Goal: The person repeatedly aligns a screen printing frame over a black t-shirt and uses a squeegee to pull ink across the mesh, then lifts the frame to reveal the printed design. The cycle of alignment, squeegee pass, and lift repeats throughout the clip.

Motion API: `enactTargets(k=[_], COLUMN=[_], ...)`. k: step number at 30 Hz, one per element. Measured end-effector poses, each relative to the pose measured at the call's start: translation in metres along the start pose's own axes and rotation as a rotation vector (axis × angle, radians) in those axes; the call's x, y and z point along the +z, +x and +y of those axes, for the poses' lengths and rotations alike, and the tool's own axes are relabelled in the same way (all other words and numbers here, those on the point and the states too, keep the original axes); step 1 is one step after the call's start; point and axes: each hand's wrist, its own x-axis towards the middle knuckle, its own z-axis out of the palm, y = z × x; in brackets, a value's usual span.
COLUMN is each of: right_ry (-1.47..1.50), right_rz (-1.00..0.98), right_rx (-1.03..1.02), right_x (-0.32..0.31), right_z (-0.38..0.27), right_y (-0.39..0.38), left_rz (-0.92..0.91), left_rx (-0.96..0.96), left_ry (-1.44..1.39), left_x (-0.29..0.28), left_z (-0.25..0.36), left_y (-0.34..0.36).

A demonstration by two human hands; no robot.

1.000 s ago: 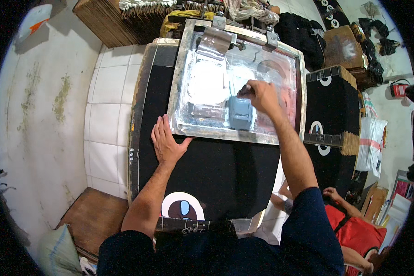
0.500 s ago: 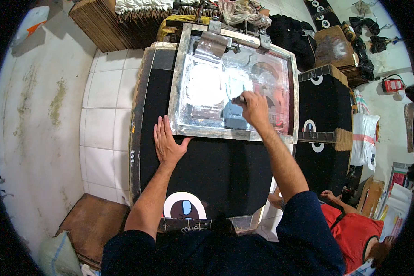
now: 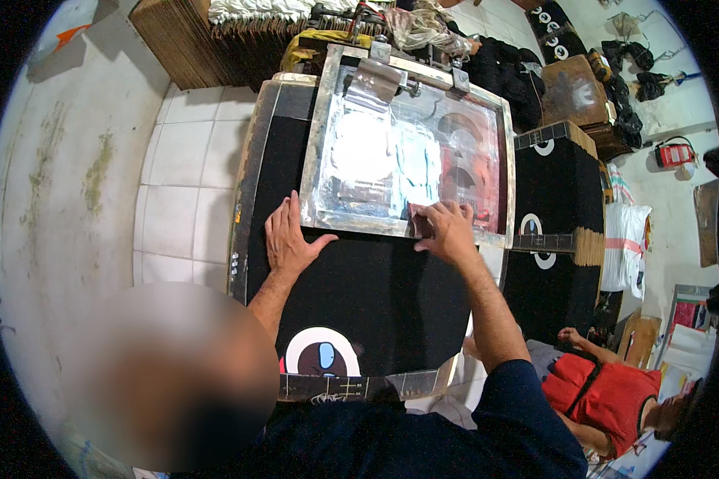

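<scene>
A screen printing frame (image 3: 411, 230) with pale, worn edges lies over black fabric (image 3: 367, 295) on a long board. In my right hand (image 3: 449, 230) is a small brown squeegee (image 3: 418, 221), gripped between thumb and fingers at the frame's near edge. My left hand (image 3: 291, 239) rests on the fabric by the frame's near left corner, fingers straight and thumb spread. Glare covers much of the screen mesh (image 3: 363, 152); reddish shapes show on its right part. A round white, brown and blue eye print (image 3: 323, 354) sits on the fabric nearer to me.
Metal clamps (image 3: 380, 53) hold the frame's far side. To the right runs another board with black fabric (image 3: 555, 191) and eye prints. A person in red (image 3: 591, 391) is at the lower right. Stacked brown boards (image 3: 192, 40) stand at the back left. The lower left is blurred out.
My right hand has drawn the squeegee toward me, from mid-screen to the frame's near edge. My left hand stays at the corner. The person in red has shifted slightly.
</scene>
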Motion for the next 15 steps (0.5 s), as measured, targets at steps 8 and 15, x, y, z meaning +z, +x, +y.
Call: enactTargets(k=[8, 15], right_ry=[0.240, -0.091], right_rz=[0.420, 0.269], right_rx=[-0.082, 0.076], right_x=[-0.001, -0.019], right_z=[0.031, 0.000], right_y=[0.239, 0.349], left_rz=[0.044, 0.009], left_rx=[0.042, 0.044], left_ry=[0.056, 0.037], left_x=[-0.001, -0.001], left_z=[0.003, 0.001], left_y=[0.004, 0.004])
